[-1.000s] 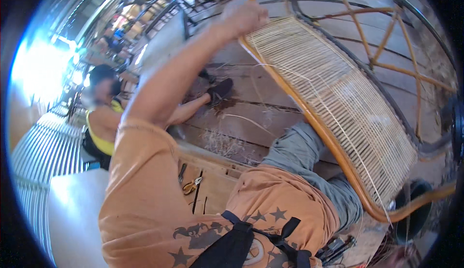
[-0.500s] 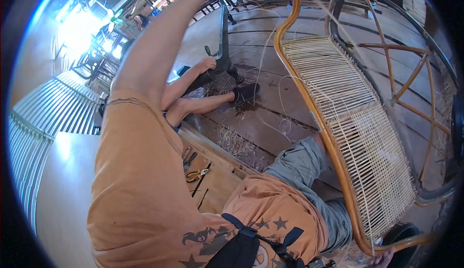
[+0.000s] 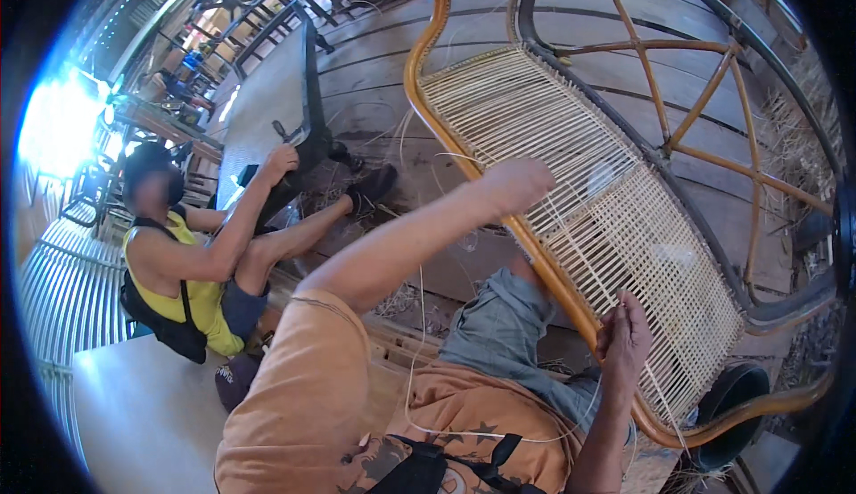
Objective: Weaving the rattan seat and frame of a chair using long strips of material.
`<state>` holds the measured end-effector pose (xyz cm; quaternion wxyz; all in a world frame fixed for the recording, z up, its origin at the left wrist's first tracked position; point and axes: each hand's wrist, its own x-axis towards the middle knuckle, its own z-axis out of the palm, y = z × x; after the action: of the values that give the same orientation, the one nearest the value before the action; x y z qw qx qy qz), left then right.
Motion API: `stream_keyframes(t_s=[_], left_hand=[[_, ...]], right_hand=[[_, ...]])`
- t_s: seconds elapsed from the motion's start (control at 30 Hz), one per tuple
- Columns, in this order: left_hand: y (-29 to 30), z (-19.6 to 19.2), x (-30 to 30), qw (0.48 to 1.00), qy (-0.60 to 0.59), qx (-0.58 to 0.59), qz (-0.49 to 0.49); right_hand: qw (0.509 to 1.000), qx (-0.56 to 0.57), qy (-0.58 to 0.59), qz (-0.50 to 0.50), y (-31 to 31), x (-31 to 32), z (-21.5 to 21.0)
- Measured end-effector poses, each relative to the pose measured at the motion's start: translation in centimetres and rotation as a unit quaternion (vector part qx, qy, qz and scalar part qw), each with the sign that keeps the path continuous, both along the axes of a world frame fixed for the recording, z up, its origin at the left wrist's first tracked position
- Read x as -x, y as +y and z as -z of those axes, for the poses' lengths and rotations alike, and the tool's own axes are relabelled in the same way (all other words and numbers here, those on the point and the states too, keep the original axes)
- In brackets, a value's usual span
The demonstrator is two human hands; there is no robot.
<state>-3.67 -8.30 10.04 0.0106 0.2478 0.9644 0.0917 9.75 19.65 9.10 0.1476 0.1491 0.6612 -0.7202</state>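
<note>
A woven cane panel [image 3: 624,218] fills the curved brown rattan frame [image 3: 546,267] of a chair, tilted in front of me on the right. My left hand [image 3: 517,189], blurred and curled into a rounded fist, is over the frame's near rail and the panel's upper part; what it holds is hidden. Farther down, my right hand [image 3: 627,329] has its fingers pinched at the panel's near edge, on a pale cane strand [image 3: 581,258] running along the weave. Another long loose strand [image 3: 412,342] loops down across my lap.
A co-worker [image 3: 192,253] in a yellow top sits at the left, one hand on a dark-framed furniture piece [image 3: 308,75]. Dark bars and crossed rattan braces [image 3: 704,102] rise beyond the panel. A black bucket [image 3: 736,409] stands at lower right. Cane scraps lie on the plank floor.
My left arm has come down from high at the top to the panel. My right hand has moved up from the frame's lower end to the near edge. The view has shifted, showing more of the co-worker.
</note>
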Motion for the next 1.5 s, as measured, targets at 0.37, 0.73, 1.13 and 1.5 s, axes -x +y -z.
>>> stream_keyframes(t_s=[0.37,0.73,1.13,1.5], left_hand=[[-1.4,8.5,3.4,0.997,-0.076,0.008,0.034],[-2.0,3.4,5.6,0.971,-0.232,0.019,0.063],[-0.3,3.5,4.6,0.984,-0.17,0.058,0.007],[3.9,3.1,2.1,0.991,-0.125,-0.03,-0.028]], right_hand=[[0.998,-0.055,0.002,-0.036,-1.3,6.2,2.9],[0.996,-0.01,-0.084,-0.006,-3.4,5.6,5.7],[0.999,-0.016,-0.016,-0.049,-4.6,5.8,6.4],[0.997,0.044,-0.038,-0.058,-8.1,6.5,5.9]])
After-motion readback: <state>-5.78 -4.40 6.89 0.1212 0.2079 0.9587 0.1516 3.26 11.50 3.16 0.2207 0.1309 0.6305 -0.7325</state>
